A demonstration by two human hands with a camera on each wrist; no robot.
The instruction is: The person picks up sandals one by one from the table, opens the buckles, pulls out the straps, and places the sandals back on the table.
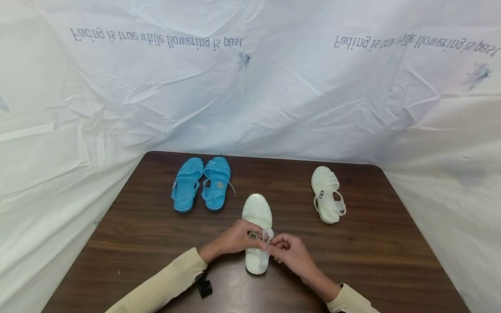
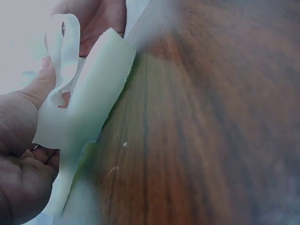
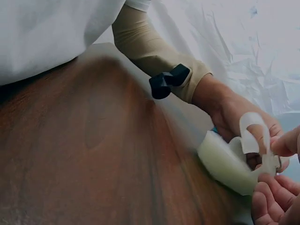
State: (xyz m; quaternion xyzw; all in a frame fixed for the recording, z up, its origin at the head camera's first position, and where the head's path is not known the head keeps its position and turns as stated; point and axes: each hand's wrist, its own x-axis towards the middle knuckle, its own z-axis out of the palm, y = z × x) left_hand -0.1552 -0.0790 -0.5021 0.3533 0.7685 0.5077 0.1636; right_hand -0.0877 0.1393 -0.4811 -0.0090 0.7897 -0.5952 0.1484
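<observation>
A white jelly sandal (image 1: 257,217) lies toe-away in the middle of the brown table (image 1: 137,234). My left hand (image 1: 238,237) grips its ankle strap from the left side. My right hand (image 1: 287,250) pinches the strap's end (image 1: 268,235) by the buckle. In the left wrist view the sandal's heel (image 2: 89,122) and looped strap (image 2: 65,51) fill the left side, my thumb (image 2: 33,89) against the strap. The right wrist view shows the white sandal (image 3: 229,164), the curled strap (image 3: 255,136) and my right hand's fingertips (image 3: 272,197) below it.
A second white sandal (image 1: 326,193) lies to the right, further back. A pair of blue sandals (image 1: 201,182) sits side by side at the back left. White plastic sheeting (image 1: 250,87) with printed text walls the table on three sides.
</observation>
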